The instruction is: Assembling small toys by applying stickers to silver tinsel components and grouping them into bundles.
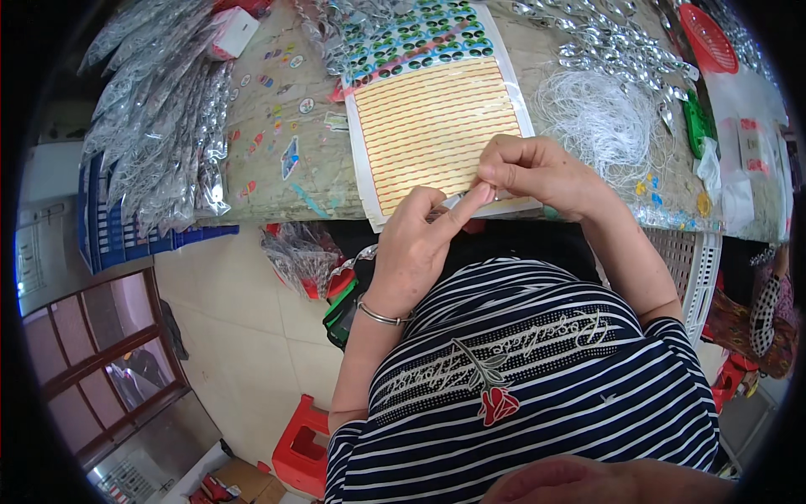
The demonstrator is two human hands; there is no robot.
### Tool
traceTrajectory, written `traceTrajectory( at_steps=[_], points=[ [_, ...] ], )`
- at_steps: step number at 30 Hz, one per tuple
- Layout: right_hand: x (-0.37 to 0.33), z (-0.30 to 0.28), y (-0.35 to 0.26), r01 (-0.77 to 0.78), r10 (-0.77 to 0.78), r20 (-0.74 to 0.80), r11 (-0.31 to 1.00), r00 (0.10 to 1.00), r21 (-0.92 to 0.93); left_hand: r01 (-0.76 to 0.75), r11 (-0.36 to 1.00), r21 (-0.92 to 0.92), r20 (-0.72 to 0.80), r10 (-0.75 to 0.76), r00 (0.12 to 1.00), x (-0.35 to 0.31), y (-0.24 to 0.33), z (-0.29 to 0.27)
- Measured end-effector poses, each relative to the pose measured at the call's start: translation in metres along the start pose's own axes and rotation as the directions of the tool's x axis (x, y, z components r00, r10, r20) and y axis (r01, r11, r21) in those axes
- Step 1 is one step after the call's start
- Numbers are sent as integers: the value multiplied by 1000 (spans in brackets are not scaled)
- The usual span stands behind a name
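Note:
My left hand and my right hand meet over the lower edge of a sticker sheet at the table's near edge. Between the fingertips is a small silvery piece, mostly covered by the fingers. My left hand pinches it, with the index finger stretched toward the right hand. The thumb and index finger of my right hand are pressed together at its end; what they grip is too small to make out. The sheet has yellow rows with wavy red lines, and green and blue oval stickers in its far part.
Bundles of shiny strips in clear plastic cover the table's left side. A tangle of white string lies right of the sheet, below silvery spoon-shaped pieces. At the far right are a red basket and a green tool. A red stool stands on the floor.

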State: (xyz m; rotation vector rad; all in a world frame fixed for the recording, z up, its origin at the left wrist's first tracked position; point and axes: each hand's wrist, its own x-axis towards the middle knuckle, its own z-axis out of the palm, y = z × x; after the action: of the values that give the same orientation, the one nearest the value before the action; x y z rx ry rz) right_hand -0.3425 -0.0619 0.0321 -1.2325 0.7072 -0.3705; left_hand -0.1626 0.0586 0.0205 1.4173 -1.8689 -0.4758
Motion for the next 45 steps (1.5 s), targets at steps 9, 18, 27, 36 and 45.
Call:
traceTrajectory(
  at_steps=[9,18,27,36,45],
  points=[
    [-9,-2,-2,-44,45,14,997,999,-65,37,999,-23,23,-36,999,-7,-2,1],
    [1,4,-10,184,-215,-120,956,969,-228,154,982,-110,113,-141,983,-3,2,-4],
    [5,22,-19,278,-321,-59,888,945,-367,345,817,-462,289,-229,930,-5,-4,-5],
    [0,42,-31,247,-277,-6,866,961,-435,330,687,-647,145,-314,938,6,12,-3],
    [0,32,-16,399,-445,26,772,895,-495,526,567,-633,213,-526,823,-2,16,-13]
  ],
)
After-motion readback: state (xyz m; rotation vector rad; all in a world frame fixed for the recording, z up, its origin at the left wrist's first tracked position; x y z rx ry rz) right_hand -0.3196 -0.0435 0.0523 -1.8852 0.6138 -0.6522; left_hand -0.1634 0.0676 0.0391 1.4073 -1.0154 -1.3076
